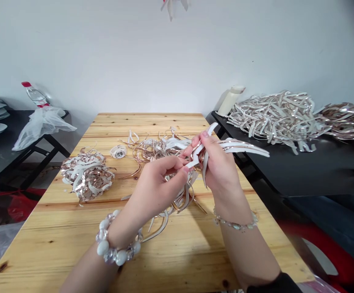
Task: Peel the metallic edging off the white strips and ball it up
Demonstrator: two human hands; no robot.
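Pale wall (119, 57) backs a knotty light-wood surface (57, 240), where two hands handle a bunch of strips (244, 148) raised above a loose tangle (155, 148) of similar pieces. The left hand (155, 185) is nearly closed, its thumb and fingertips pinching the end of a white strip (196, 158). The right hand (222, 167) curls around the bunch, thumb pressed on top — the two sets of fingertips only just apart.

Flat and thin, the strips are matte white on one face and glossy rose-gold elsewhere, curved like narrow blades and tapering to points. The bunch's long axis runs sideways, most tips fanning right and dipping slightly; one tip juts up and right past the right thumb, while another piece hangs below the palm.

At left on the wood sits a rounded, crinkled bundle (88, 175) in the same white and rose-gold, near a white roll (118, 151). Chunky beads (120, 257) circle the left wrist — a finer bracelet (238, 226), the right. Beyond, a black surface (302, 175) carries a heaped pile of strips (277, 116).
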